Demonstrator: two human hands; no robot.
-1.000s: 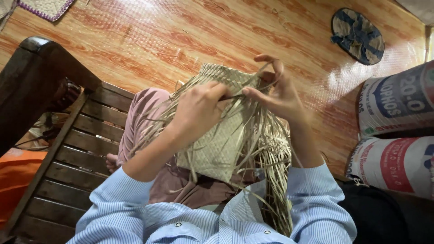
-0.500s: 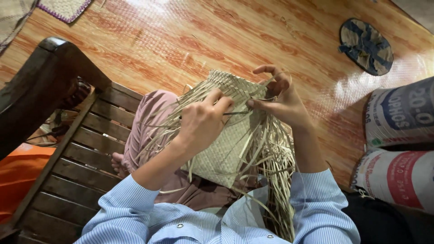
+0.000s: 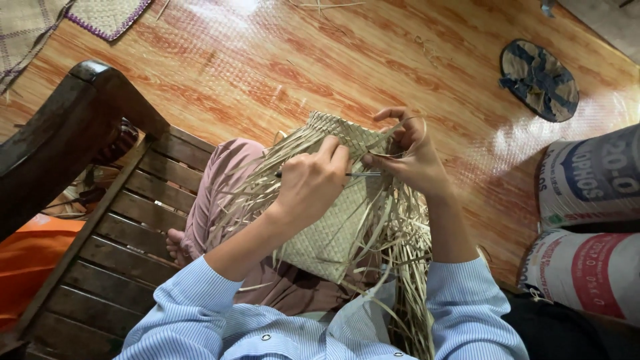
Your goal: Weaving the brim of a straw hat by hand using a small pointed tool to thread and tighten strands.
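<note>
One woven straw piece (image 3: pixel 333 227) rests on her lap. Left hand (image 3: pixel 310 183) grips one thin needle (image 3: pixel 363 175); right hand (image 3: pixel 413 157) pinches what looks like a single strand. Two sacks (image 3: pixel 590 227) stand nearby.

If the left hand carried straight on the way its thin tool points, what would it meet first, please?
Probably the right hand: the left hand aims its thin tool across the woven piece at those fingers, though depth is unclear.
</note>
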